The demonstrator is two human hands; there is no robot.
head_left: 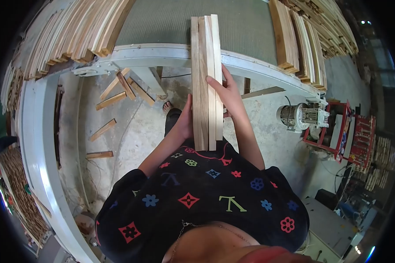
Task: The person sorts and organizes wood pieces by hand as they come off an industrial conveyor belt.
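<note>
Several long wooden strips [202, 83] stand side by side in a bundle between my hands, their far ends over the edge of the green conveyor belt [162, 26] and their near ends close to my shirt. My left hand [187, 116] presses against the bundle's left side, its fingers partly hidden behind the wood. On the right side, my right hand [228, 94] grips the bundle, the thumb lying on the pale strips and the other fingers partly hidden. The strips' ends are uneven.
Rows of wooden boards [74, 30] lie at the belt's left, with more boards [287, 39] at its right. A metal frame rail [162, 51] crosses ahead. Loose wood pieces [112, 101] lie on the floor at left. A motor [294, 116] and red rack [360, 140] are at right.
</note>
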